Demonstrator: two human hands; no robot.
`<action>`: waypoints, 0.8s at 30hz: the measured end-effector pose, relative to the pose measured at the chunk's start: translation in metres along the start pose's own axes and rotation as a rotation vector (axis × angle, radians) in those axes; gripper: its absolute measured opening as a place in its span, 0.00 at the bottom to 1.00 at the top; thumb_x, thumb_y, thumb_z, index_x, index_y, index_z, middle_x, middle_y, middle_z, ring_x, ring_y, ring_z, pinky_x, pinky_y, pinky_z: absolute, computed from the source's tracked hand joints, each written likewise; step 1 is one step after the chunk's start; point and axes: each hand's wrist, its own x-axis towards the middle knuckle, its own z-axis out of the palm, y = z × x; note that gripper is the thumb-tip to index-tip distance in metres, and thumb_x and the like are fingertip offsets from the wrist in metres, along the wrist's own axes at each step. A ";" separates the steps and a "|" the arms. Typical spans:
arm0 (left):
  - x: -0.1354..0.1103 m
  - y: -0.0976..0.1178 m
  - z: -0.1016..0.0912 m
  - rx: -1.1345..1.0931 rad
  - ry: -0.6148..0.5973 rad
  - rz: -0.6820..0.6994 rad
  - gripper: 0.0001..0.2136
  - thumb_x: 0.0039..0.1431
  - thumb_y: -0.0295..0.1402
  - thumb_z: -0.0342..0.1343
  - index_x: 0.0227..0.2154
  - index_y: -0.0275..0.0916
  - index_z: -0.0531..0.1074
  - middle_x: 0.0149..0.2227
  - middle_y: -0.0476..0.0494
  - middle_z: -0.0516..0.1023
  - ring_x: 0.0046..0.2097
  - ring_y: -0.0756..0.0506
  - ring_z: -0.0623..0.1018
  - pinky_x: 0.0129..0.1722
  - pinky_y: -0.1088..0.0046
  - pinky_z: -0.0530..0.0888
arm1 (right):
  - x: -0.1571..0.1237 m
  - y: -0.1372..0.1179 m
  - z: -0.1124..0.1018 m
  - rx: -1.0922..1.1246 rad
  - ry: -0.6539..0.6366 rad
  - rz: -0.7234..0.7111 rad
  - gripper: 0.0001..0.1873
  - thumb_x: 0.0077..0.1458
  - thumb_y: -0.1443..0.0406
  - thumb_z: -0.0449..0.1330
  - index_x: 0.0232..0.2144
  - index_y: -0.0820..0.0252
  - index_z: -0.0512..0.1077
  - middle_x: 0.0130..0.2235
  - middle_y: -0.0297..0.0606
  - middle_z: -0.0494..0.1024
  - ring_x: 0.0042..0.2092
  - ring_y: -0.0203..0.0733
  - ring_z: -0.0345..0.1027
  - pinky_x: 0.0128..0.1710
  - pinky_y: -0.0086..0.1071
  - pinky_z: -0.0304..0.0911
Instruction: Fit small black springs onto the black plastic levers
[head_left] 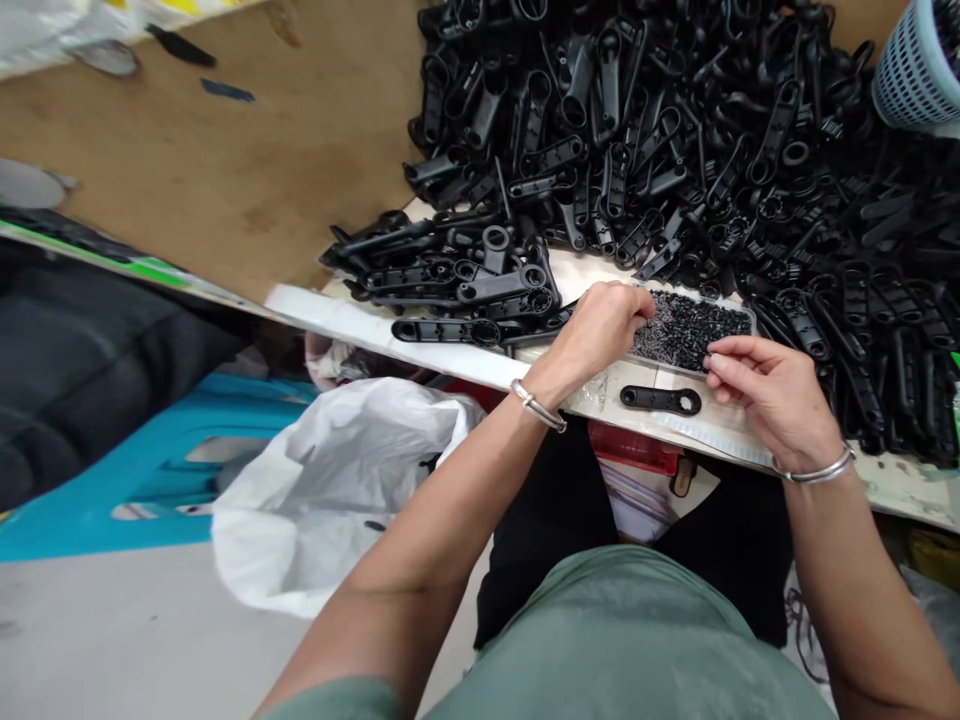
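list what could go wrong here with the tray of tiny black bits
The shallow tray holds many loose black pieces, and the left hand and right hand are right at it; a knock might spill them.

The lone black part lies near the front edge of the bench and could be nudged off.

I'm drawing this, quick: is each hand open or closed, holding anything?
Left hand: pinched closed at the clear tray; can't tell if it holds small black pieces.
Right hand: pinched closed by the tray's near right corner; can't tell what it holds.
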 end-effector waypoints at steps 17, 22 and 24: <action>-0.042 0.049 0.007 -1.070 0.164 -0.390 0.09 0.45 0.27 0.68 0.31 0.33 0.77 0.27 0.47 0.80 0.28 0.51 0.78 0.26 0.80 0.74 | -0.020 0.006 0.022 0.294 -0.040 0.023 0.12 0.41 0.63 0.74 0.31 0.55 0.80 0.28 0.31 0.76 0.27 0.31 0.66 0.24 0.24 0.64; -0.051 0.061 0.011 -1.185 0.140 -0.440 0.11 0.43 0.26 0.68 0.32 0.33 0.77 0.28 0.47 0.81 0.31 0.49 0.81 0.31 0.78 0.78 | -0.028 0.008 0.023 0.343 -0.061 0.079 0.12 0.39 0.62 0.75 0.30 0.54 0.79 0.26 0.30 0.74 0.27 0.31 0.64 0.25 0.23 0.64; -0.051 0.064 0.011 -1.200 0.135 -0.438 0.11 0.43 0.25 0.68 0.32 0.33 0.77 0.29 0.47 0.82 0.32 0.49 0.81 0.34 0.77 0.79 | -0.030 0.009 0.022 0.340 -0.052 0.075 0.12 0.39 0.63 0.75 0.30 0.54 0.80 0.26 0.29 0.73 0.27 0.31 0.64 0.25 0.24 0.64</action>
